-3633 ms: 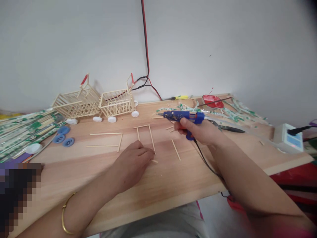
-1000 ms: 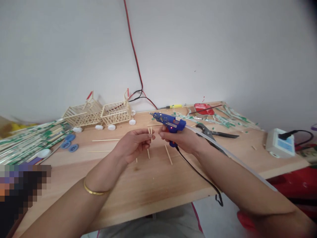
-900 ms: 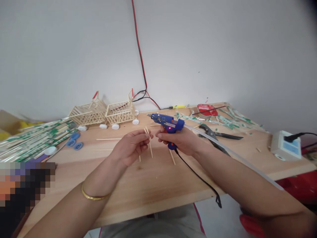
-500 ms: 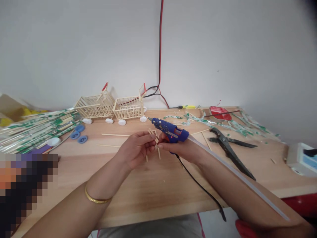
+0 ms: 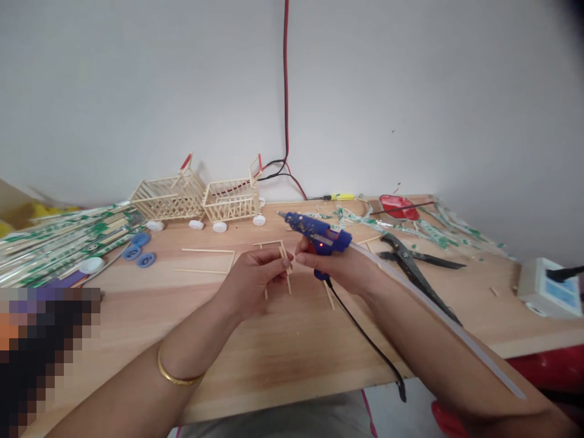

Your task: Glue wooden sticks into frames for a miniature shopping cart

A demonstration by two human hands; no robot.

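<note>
My left hand pinches a short wooden stick between thumb and fingers, above a small stick frame on the table. Wrapped round the handle of a blue hot glue gun, my right hand is beside the left, its fingertips close to the stick. The gun's nozzle points up and left, a clear glue stick runs out of its back along my forearm, and a small red light glows on it. Some of the left fingers are hidden behind the hand.
Two stick-built carts with white wheels stand near the wall. Wrapped stick bundles and blue caps lie left. Large black pliers, wrapper scraps and a white power box are at right. The gun's cord crosses the table edge.
My right hand and the glue gun have shifted slightly right, away from my left hand. The stick in my left hand now stands more upright. The view has shifted a little.
</note>
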